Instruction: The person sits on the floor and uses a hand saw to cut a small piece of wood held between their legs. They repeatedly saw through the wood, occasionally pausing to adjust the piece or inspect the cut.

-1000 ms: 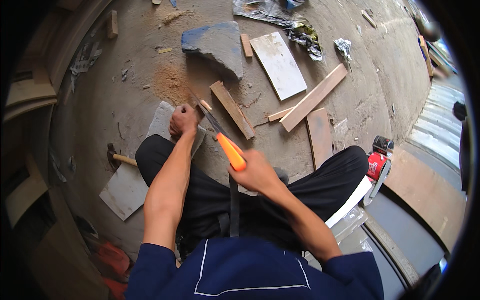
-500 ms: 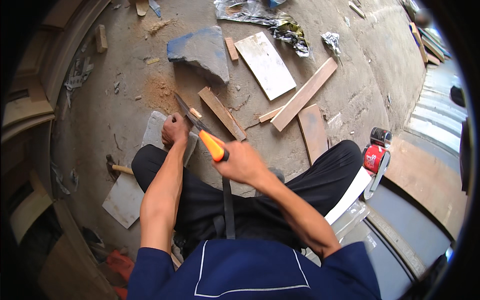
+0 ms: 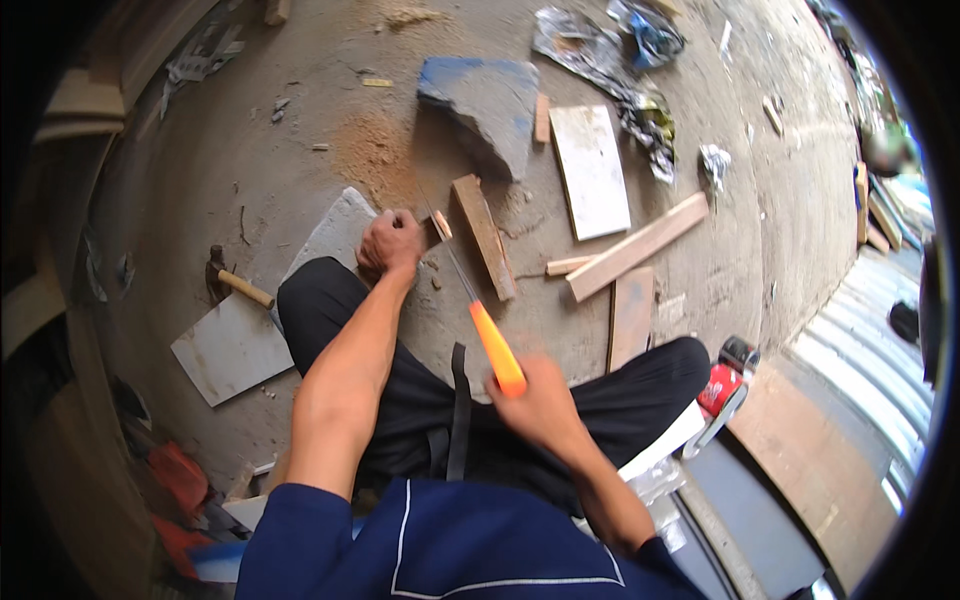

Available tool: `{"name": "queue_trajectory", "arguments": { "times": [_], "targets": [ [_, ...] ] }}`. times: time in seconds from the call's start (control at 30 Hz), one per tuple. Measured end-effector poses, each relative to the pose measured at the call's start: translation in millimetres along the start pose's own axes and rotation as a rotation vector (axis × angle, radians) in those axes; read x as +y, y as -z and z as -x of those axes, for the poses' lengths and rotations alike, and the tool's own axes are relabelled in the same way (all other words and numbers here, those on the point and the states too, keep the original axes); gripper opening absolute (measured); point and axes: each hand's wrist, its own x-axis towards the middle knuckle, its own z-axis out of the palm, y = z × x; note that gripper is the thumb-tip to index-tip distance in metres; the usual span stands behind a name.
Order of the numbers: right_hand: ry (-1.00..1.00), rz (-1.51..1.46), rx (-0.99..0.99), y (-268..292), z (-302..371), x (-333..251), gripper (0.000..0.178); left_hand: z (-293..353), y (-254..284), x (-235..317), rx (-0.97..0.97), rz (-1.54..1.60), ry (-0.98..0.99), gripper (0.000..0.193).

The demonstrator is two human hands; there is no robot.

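My right hand [image 3: 540, 400] is wrapped round the orange handle of a handsaw [image 3: 497, 348]. The saw's thin blade, seen nearly edge-on, slants up and left to a small wood piece [image 3: 442, 226]. My closed left hand [image 3: 391, 243] grips that piece, whose pale end sticks out on its right; the rest is hidden under the fingers. A grey slab [image 3: 335, 235] lies beside and beneath my left hand. Just right of the blade rests a brown wood strip [image 3: 484, 238]. Reddish sawdust [image 3: 375, 160] is spread on the ground beyond my left hand.
A broken concrete block with blue paint [image 3: 490, 95] lies ahead. To its right are a white board [image 3: 590, 172], wood strips [image 3: 640, 245] and crumpled foil [image 3: 650, 125]. A hammer [image 3: 243, 285] rests at left by a pale tile [image 3: 232, 348]. Cans [image 3: 720, 388] stand beside my right knee.
My right hand has drawn the saw back toward my body, and the blade now looks narrower. The left hand keeps its grip on the wood. The whole view has shifted, moving the scene rightward.
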Motion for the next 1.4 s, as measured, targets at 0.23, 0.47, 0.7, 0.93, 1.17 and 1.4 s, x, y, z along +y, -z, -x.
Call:
{"name": "queue_trajectory", "arguments": {
  "times": [0.23, 0.47, 0.7, 0.93, 1.17, 1.4],
  "targets": [
    [-0.025, 0.078, 0.0, 8, 24, 7, 0.019, -1, -14, 0, 0.037, 0.064, -0.023, 0.024],
    [-0.103, 0.043, -0.045, 22, 54, -8, 0.015, -8, -11, -6, 0.039, 0.071, 0.001, 0.024],
    [-0.278, 0.066, 0.022, -18, -21, 9, 0.023, -5, -12, -10, 0.024, 0.045, -0.02, 0.022],
    [-0.183, 0.037, 0.029, 22, 77, -8, 0.015, -1, -12, -6, 0.026, 0.077, -0.025, 0.025],
    [-0.152, 0.094, -0.008, 41, 47, -41, 0.02, -1, -13, -10, 0.037, 0.065, 0.032, 0.025],
    [-0.095, 0.062, 0.022, 20, 73, 3, 0.017, -3, -13, -6, 0.063, 0.045, -0.012, 0.026]
  ]
}}
